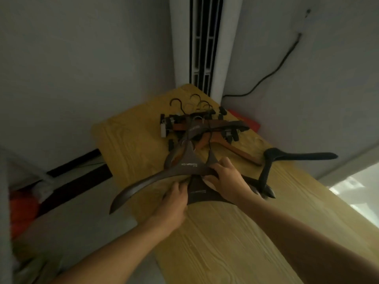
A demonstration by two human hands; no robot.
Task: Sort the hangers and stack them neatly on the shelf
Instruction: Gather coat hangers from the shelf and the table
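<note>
A light wooden shelf top [225,232] carries a jumble of hangers. A wide dark brown hanger [155,178] with white lettering lies across the middle, its left arm past the shelf edge. My right hand [227,179] grips this hanger near its neck. Under it lies another dark hanger [202,194], and my left hand [175,201] presses on its left side, fingers curled at its edge. Behind them sits a pile of clip hangers and brown wooden hangers [201,126]. A black hanger [287,157] rests at the right.
A white standing air conditioner [205,44] fills the corner behind the shelf. A black cable [272,72] runs down the right wall. A red item [246,121] lies at the shelf's back edge. Orange fabric [22,212] sits low on the left.
</note>
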